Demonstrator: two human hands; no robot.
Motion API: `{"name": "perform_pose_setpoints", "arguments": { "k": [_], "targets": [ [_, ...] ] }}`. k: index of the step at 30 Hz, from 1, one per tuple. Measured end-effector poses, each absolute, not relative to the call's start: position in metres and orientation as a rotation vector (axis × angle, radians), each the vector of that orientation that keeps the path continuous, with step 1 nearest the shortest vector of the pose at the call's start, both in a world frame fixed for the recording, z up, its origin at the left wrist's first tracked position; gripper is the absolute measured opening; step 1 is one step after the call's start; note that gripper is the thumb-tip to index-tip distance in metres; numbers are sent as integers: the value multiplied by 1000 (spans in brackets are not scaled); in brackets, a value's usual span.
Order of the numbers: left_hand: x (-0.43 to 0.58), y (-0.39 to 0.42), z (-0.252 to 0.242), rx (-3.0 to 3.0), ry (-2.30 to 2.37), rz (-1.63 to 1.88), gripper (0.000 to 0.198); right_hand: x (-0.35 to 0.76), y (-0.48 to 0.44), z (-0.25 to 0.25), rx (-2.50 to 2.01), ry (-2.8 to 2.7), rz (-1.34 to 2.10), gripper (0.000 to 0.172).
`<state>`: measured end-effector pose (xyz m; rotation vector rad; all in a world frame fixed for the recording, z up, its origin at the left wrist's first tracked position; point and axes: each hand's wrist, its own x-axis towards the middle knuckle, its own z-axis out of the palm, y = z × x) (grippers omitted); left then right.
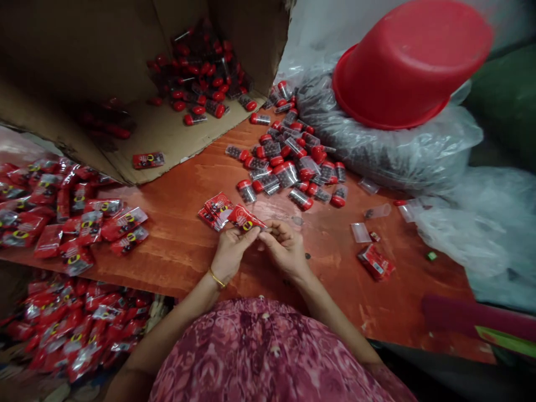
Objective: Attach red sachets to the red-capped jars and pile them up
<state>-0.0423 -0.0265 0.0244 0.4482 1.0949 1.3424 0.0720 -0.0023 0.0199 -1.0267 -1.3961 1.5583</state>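
Left hand (228,254) pinches a red packet (243,217) by its lower edge, and the right hand (287,248) pinches the packet's right end, just over the surface (176,245). On the left, lots of shiny packets (89,224) lie in a heap. Next is a big cardboard box (167,129) with little bottles (203,84) inside. Flat packets (215,209) lie just past the left hand. More red-lidded bottles (268,151) lie in the middle. On the right, a red bucket (414,61) sits upside down on a plastic bag (377,153).
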Motion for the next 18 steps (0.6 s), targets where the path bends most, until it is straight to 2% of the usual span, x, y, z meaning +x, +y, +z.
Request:
{"name": "perform_pose_setpoints", "arguments": {
  "k": [3, 5, 8, 10, 13, 15, 18],
  "targets": [
    [-52, -27, 27, 343, 1144, 1346, 34, 67, 8, 24, -1034, -1640, 1379, 27],
    [-75, -28, 27, 249, 1196, 1410, 35, 75, 24, 25, -1132, -1865, 1042, 28],
    [-125, -33, 25, 102, 1247, 1684, 27, 102, 58, 16, -1434, -2013, 422, 34],
    [-153, -40, 23, 71, 1337, 1906, 31, 120, 76, 1, -1601, -2031, 223, 35],
    [-165, -47, 22, 87, 1456, 1974, 43, 132, 83, -22, -1510, -2190, 212, 32],
    [-154, -43, 22, 235, 1576, 1850, 43, 129, 76, -30, -1334, -2318, 275, 34],
    [-130, -27, 23, 839, 1871, 1523, 35, 119, 62, -33, -1144, -2430, 292, 40]
  ]
}}
